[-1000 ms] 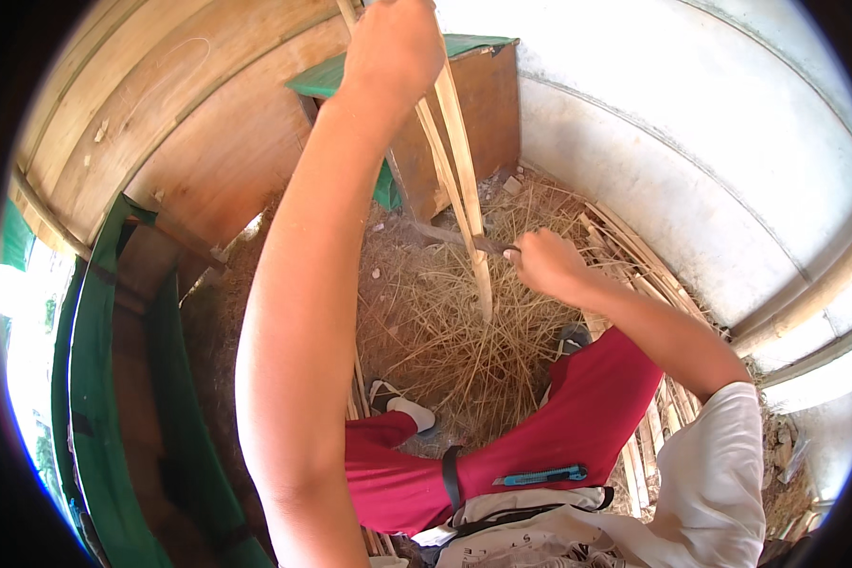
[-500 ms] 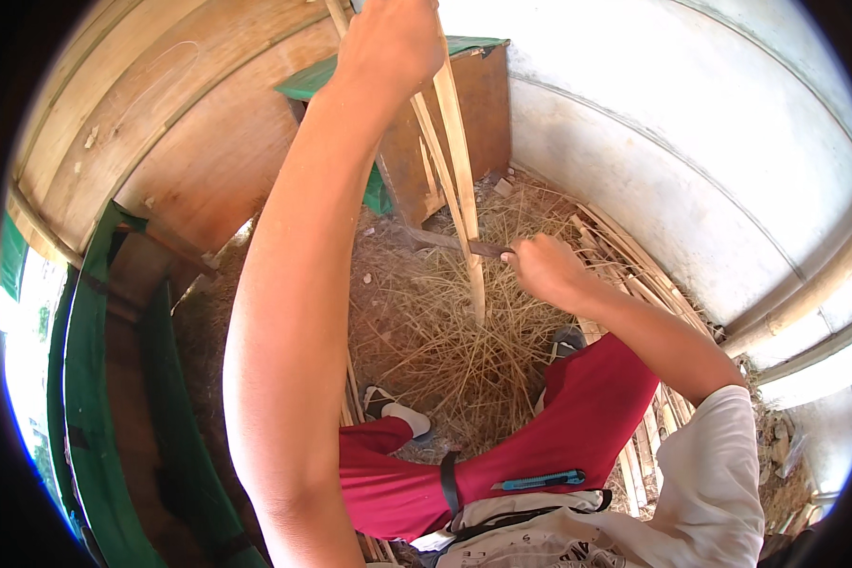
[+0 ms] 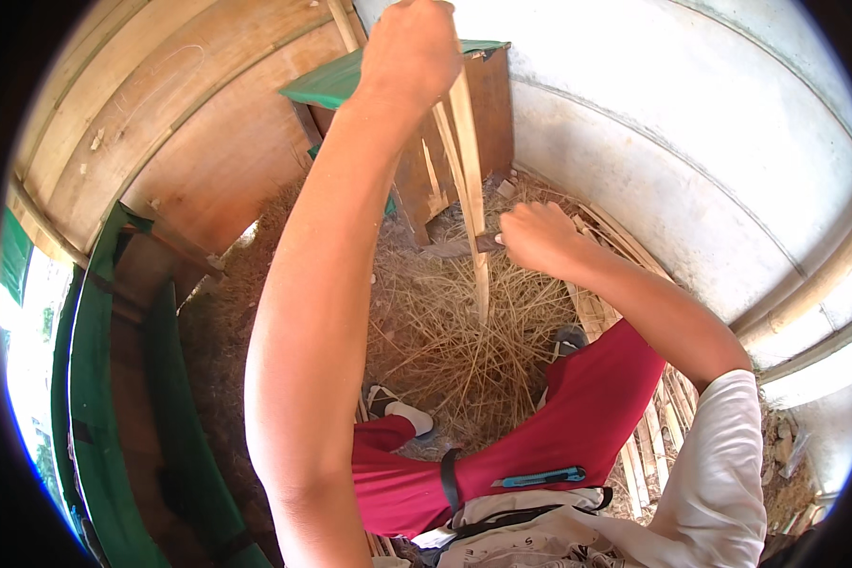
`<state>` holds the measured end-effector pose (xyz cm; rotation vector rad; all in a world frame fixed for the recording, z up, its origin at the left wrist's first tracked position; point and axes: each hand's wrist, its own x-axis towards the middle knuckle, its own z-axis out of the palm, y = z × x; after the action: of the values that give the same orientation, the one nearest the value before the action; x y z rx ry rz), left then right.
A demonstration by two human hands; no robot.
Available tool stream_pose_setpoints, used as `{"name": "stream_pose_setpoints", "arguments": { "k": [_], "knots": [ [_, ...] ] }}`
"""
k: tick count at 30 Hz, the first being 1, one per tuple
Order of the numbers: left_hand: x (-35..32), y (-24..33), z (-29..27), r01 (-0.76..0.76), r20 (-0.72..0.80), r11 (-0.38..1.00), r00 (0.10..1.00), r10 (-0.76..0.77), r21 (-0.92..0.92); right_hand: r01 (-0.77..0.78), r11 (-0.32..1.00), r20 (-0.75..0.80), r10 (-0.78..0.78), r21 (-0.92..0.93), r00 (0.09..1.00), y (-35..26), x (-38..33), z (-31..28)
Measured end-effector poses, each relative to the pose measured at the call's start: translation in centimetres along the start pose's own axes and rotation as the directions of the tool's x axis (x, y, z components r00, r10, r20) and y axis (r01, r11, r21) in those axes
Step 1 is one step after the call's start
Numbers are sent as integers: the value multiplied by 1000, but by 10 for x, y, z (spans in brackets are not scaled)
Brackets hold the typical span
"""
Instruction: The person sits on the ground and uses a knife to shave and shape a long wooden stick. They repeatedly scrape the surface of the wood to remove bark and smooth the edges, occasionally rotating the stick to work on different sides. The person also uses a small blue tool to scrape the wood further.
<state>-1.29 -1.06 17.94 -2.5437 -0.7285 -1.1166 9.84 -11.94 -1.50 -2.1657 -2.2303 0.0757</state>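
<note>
My left hand (image 3: 412, 52), raised high at the top of the view, is closed round a long pale bamboo strip (image 3: 468, 142). The strip hangs down at a slight slant, and its lower part looks split into two lengths. In my right hand (image 3: 538, 237) is a knife (image 3: 488, 243), gripped by its handle. Its dark blade points left and meets the strip a little above the lower end. The lower tip of the strip is over a heap of thin shavings (image 3: 454, 350) between my feet. The strip's upper end is partly hidden by my left hand.
A wooden box with a green top (image 3: 327, 85) stands ahead. Cut strips (image 3: 648, 435) lie along the right side. A blue cutter knife (image 3: 542, 477) rests on my lap. Green-edged boards (image 3: 95, 379) stand at the left, and a pale wall (image 3: 653, 123) curves round the right.
My left hand and the strip have shifted slightly right. My right hand has moved a little up, with the knife still against the strip.
</note>
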Motion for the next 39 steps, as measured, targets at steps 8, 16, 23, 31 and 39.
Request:
{"name": "stream_pose_setpoints", "arguments": {
  "k": [8,16,23,31,39],
  "knots": [
    [3,14,10,44,-26,999,999,-44,4,55,996,-1,-55,-69,998,-5,0,-17],
    [-5,-27,-3,99,-1,992,995,-99,79,-147,941,-182,209,304,961,10,-15,83],
    [-4,-26,-5,121,62,991,990,-125,64,-197,942,-304,278,271,911,-20,-15,150],
    [-8,-21,-4,51,1,995,999,-51,90,-247,964,-520,262,99,813,-33,20,158],
    [-16,-35,-9,65,-8,995,998,-64,69,44,997,-367,-15,70,930,-6,18,130]
  ]
}}
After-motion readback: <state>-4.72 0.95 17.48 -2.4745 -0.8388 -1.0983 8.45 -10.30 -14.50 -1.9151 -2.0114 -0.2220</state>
